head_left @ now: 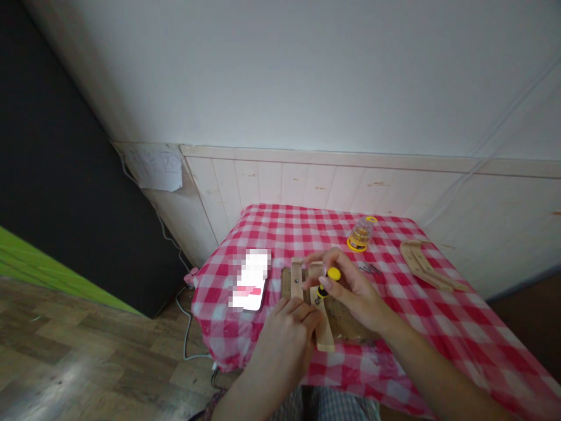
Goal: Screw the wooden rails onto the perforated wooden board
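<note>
My right hand [348, 283] is closed round a small yellow-and-black screwdriver [333, 274], which tilts with its tip down at a dark spot on a light wooden strip [324, 333]. My left hand [294, 321] presses on the wooden pieces with curled fingers, gripping the strip's near part. Left of that strip lies a second wooden strip [297, 279] with a dark screw or hole in it. Both strips rest on a worn brown board [346, 321]. The fingers hide part of the strips and the screwdriver's tip.
A lit phone [252, 283] lies left of the board on the checked tablecloth [272, 234]. Behind my right hand stand a clear bit case with a yellow base [361, 235] and several loose screws [371, 268]. Curved wooden pieces [423, 266] lie at the right. A wall [307, 184] closes off the back.
</note>
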Motion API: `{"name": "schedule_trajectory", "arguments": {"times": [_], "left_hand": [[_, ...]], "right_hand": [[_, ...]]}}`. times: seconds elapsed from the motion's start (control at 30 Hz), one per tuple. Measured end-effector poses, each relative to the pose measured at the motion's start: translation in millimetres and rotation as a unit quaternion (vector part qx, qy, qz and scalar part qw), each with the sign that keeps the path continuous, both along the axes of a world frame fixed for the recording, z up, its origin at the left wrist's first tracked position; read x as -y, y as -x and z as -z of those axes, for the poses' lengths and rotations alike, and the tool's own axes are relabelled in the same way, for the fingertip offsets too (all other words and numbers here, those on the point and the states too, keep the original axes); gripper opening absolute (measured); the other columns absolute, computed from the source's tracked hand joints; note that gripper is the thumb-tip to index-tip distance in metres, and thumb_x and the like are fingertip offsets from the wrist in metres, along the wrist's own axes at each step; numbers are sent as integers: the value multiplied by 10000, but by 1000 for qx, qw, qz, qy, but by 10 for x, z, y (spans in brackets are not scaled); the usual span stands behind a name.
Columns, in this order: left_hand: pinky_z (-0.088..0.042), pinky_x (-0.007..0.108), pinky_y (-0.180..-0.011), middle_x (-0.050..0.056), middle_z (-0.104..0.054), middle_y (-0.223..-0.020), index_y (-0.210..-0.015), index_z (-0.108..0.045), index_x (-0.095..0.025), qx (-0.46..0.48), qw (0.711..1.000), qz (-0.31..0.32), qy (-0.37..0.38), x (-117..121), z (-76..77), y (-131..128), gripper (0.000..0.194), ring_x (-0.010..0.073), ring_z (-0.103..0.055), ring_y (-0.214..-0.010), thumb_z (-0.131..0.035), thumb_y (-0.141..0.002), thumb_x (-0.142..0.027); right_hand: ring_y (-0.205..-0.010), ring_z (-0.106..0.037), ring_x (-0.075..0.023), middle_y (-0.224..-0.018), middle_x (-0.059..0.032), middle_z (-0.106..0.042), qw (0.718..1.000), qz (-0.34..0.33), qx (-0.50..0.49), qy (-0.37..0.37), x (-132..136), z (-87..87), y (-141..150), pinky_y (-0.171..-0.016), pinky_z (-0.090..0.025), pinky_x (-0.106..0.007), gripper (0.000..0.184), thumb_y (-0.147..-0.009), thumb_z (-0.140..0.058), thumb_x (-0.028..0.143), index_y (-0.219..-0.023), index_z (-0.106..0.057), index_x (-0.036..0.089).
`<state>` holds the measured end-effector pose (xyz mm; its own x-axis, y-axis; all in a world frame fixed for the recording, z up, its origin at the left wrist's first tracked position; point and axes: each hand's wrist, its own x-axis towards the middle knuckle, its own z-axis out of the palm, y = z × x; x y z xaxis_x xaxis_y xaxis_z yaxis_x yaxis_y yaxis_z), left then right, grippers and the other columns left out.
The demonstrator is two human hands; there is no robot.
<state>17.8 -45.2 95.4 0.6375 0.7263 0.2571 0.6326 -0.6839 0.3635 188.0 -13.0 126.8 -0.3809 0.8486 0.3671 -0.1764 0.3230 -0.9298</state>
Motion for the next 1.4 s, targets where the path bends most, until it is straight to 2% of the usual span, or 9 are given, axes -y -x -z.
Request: {"name": "schedule_trajectory", "arguments": {"times": [0.13,0.37,0.63,0.83,0.93,1.03,1.13,1.23,1.4], "left_hand": [[-576,399,-837,52,-745,-976,-994,-712,-158,5,1000,0,0,1,-3,-5,279,238,-674,-928,-587,-837,37],[-581,414,-843,59,-750,-980,-969,-712,-154,-19,1000,-5,3,-5,-46,-26,229,242,-679,-914,-595,-865,14],[-576,420,-874,68,-752,-1007,-991,-719,-150,-5,1000,-1,6,-2,-22,-11,230,246,-675,-945,-618,-856,6],[-563,413,-877,71,-751,-1031,-1011,-707,-149,-1,1000,5,-3,-2,6,-5,232,243,-669,-961,-591,-869,-6],[-559,386,-833,63,-745,-1003,-964,-694,-158,-11,1000,6,-12,-2,8,-5,232,228,-667,-915,-555,-875,4],[-549,373,-811,52,-738,-960,-944,-687,-162,-13,1000,2,-10,3,5,-6,227,226,-664,-897,-555,-872,9],[-546,387,-833,54,-745,-995,-979,-695,-159,-11,1000,-1,-3,7,-7,-6,230,236,-665,-919,-576,-871,5],[-543,389,-847,49,-748,-999,-1006,-697,-161,-16,1000,-2,4,8,-26,-3,235,233,-662,-923,-571,-889,0],[-549,387,-843,43,-743,-980,-1004,-691,-164,-22,1000,2,-1,6,-41,-3,223,226,-661,-915,-561,-908,-11]], "right_hand": [[-649,-531,-122,-931,-1,-645,1000,-1,14,-9,-10,35,22,-642,-466,-280,197,-1020,-530,447,-987,-437,277],[-777,-530,-180,-921,-43,-589,994,-99,-27,36,-49,104,30,-766,-466,-351,481,-1034,-315,605,-1038,-625,237],[-903,-587,-194,-933,-45,-619,998,-51,47,-2,-38,48,1,-851,-482,-362,365,-958,-563,586,-980,-665,236],[-850,-612,-148,-980,-5,-583,998,-55,-37,-11,-62,76,32,-780,-508,-312,218,-923,-692,446,-961,-575,266],[-721,-600,-137,-965,-7,-616,997,-66,-39,20,-77,75,31,-688,-501,-308,244,-952,-641,469,-968,-502,269],[-652,-517,-135,-797,27,-586,999,-36,-15,29,-69,78,49,-630,-448,-279,250,-981,-583,497,-977,-475,271],[-675,-480,-152,-760,22,-521,1000,-25,0,19,-54,113,79,-666,-442,-300,306,-1008,-483,556,-1015,-538,255],[-739,-520,-181,-815,-19,-545,998,-58,-5,36,-49,149,92,-736,-466,-347,465,-1036,-324,593,-1067,-614,231],[-787,-579,-199,-847,-39,-607,998,-49,18,26,-39,119,57,-797,-493,-383,450,-1034,-365,577,-1049,-653,232]]}}
